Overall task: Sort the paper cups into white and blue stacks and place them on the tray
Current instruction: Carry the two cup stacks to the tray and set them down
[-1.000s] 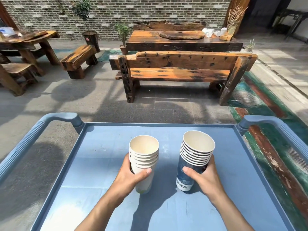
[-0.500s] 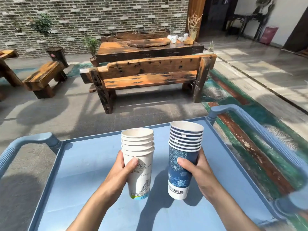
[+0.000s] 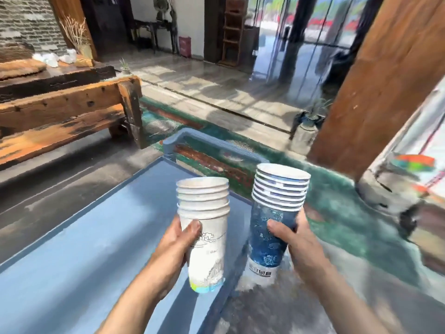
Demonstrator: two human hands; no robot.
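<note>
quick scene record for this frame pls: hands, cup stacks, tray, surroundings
left hand: holds white cup stack, lifted, upright
right hand: holds blue cup stack, lifted, tilted slightly
stacks: side by side, apart, neither set down
tray: blue, below the white stack; the blue stack is over its right edge
tray handle: far right corner
surroundings: wooden bench at left, wooden pillar at right

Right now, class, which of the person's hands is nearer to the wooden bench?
Left. The left hand, holding the white cup stack, is on the side of the wooden bench; the right hand, holding the blue cup stack, is farther away.
</note>
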